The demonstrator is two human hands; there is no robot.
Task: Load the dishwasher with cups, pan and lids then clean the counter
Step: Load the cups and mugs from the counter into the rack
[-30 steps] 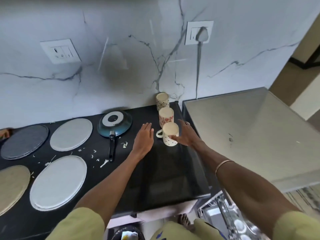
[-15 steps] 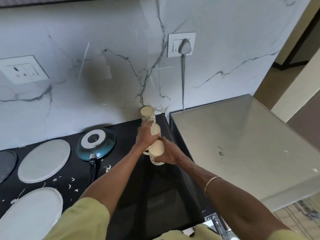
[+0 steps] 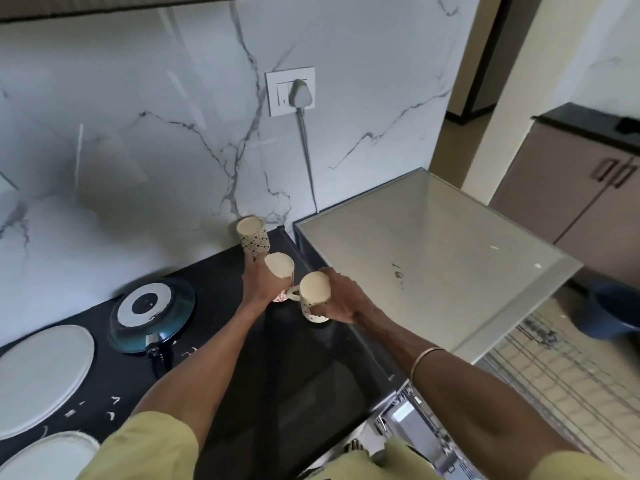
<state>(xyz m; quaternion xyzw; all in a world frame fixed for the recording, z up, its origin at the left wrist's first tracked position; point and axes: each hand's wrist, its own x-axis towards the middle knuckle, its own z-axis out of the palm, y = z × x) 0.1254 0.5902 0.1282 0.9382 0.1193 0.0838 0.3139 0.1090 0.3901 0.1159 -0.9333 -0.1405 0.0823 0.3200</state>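
Three cream patterned cups stand in a row at the right end of the black counter [image 3: 221,341]. My right hand [image 3: 341,301] grips the nearest cup [image 3: 313,296]. The middle cup [image 3: 280,271] is held by my left hand [image 3: 258,284]. Against the marble wall the far cup [image 3: 252,237] stands free. A blue pan [image 3: 152,315] lies upside down to the left, handle toward me. Two pale round lids [image 3: 41,375] [image 3: 45,455] lie at the left edge. The dishwasher's open rack [image 3: 408,420] shows at the bottom right.
A glass-topped appliance [image 3: 433,258] stands right of the counter, close to the cups. A plug and cord [image 3: 301,98] hang on the wall above. Small white scraps [image 3: 110,407] litter the counter near the lids. Brown cabinets [image 3: 588,202] stand at the far right.
My left hand moved from the counter onto the middle cup. My right hand closed round the nearest cup. The view has shifted right and closer.
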